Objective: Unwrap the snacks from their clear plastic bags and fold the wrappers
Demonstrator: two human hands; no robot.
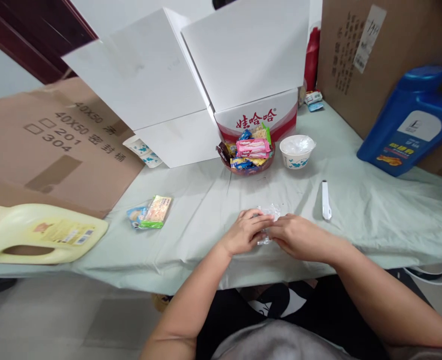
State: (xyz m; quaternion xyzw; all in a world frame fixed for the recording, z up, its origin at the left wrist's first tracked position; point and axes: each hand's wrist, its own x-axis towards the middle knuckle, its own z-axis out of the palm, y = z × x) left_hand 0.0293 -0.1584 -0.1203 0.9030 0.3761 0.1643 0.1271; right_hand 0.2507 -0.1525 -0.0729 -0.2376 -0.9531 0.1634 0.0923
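Note:
My left hand [245,231] and my right hand [298,235] meet at the near middle of the pale green tablecloth [205,200]. Both are closed in a pinch on a small clear plastic wrapper [269,212] that lies crumpled between the fingertips. What the wrapper holds is hidden by my fingers. A white utility knife [325,200] lies on the cloth just right of my right hand. A brown bowl [249,167] piled with wrapped snacks stands a little beyond my hands.
A white paper cup [297,151] sits right of the bowl. Two snack packets [151,212] lie to the left. White boxes [190,90] and brown cardboard [51,145] stand behind. A yellow jug [36,232] lies at left, a blue jug [412,122] at right.

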